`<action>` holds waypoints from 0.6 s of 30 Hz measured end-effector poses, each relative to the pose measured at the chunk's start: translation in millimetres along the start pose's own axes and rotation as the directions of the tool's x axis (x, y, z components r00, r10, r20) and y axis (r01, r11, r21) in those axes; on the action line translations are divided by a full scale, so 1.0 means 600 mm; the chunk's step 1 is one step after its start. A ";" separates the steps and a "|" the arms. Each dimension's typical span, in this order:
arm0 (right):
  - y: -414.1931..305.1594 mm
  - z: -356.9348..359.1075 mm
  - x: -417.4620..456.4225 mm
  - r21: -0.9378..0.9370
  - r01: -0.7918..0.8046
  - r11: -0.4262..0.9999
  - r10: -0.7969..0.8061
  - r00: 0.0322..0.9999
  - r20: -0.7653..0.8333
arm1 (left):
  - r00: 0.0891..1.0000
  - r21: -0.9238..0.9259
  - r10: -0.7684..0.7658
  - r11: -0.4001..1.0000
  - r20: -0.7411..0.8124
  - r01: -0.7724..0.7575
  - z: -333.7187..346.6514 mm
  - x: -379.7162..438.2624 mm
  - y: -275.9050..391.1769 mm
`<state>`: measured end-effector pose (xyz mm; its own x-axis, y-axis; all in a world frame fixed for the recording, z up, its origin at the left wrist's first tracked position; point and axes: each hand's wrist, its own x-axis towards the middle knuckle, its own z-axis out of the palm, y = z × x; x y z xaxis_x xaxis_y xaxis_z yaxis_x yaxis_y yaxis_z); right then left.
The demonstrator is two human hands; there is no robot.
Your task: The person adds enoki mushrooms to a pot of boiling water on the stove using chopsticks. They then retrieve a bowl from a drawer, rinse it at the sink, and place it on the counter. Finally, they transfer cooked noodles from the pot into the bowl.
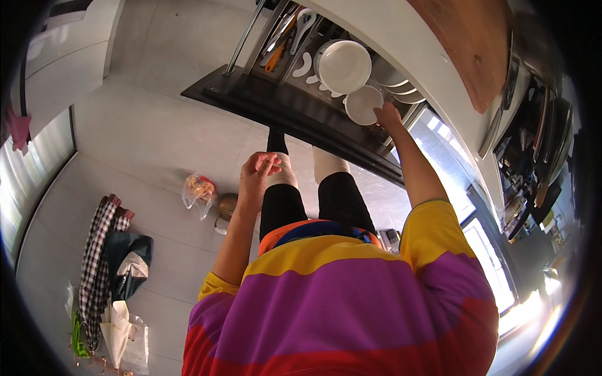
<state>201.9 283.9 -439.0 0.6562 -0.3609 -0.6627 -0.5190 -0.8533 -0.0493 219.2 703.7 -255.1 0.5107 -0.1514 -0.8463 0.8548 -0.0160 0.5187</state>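
Observation:
A pulled-out kitchen drawer [324,110] with a dark front lies before me. My right hand [389,115] reaches into it and grips the rim of a small white bowl [364,105]. Right beside that bowl, a larger white bowl [347,66] stands in the drawer, and several stacked bowls or plates [398,84] sit behind my right hand, partly hidden by the counter edge. My left hand [260,168] hangs in front of my leg, away from the drawer. Its fingers are curled towards the thumb, and nothing shows in them.
Utensils, including a white spoon [303,28] and an orange-handled tool [275,57], fill the drawer's left compartment. A wooden board [470,51] rests on the countertop [376,28]. A clear plastic bag [199,190] is on the floor; checked cloth [98,263] and bags hang at left.

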 end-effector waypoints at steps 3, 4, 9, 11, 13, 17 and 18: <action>0.021 -0.001 -0.012 0.236 0.026 0.971 -0.050 0.994 0.096 | 0.985 0.074 -0.007 0.997 0.174 -0.006 0.025 -0.014 0.041; 0.017 -0.014 -0.028 0.344 0.000 0.939 -0.057 0.986 0.154 | 0.968 0.070 -0.025 0.998 0.250 0.008 0.037 -0.022 0.057; -0.060 -0.186 -0.186 0.620 -0.149 0.770 0.045 0.983 0.180 | 0.890 0.121 -0.033 0.992 0.454 -0.025 0.104 -0.054 0.121; -0.077 -0.243 -0.231 0.629 -0.066 0.774 0.005 0.995 0.099 | 0.884 0.157 -0.011 0.985 0.468 -0.071 0.133 -0.063 0.154; -0.094 -0.268 -0.270 0.700 -0.018 0.714 -0.018 0.999 0.044 | 0.886 0.128 0.053 0.984 0.461 -0.126 0.163 -0.074 0.177; -0.154 -0.321 -0.342 0.788 0.149 0.598 -0.140 0.987 -0.080 | 0.879 0.049 0.163 0.977 0.448 -0.206 0.207 -0.093 0.217; -0.173 -0.336 -0.362 0.823 0.149 0.549 -0.149 0.986 -0.079 | 0.872 0.067 0.180 0.970 0.455 -0.235 0.217 -0.102 0.234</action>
<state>224.0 375.1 -139.4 0.7676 -0.2586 -0.5865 -0.6375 -0.2123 -0.7406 295.8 582.1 -114.6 0.5577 -0.5842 -0.5896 0.7024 -0.0464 0.7103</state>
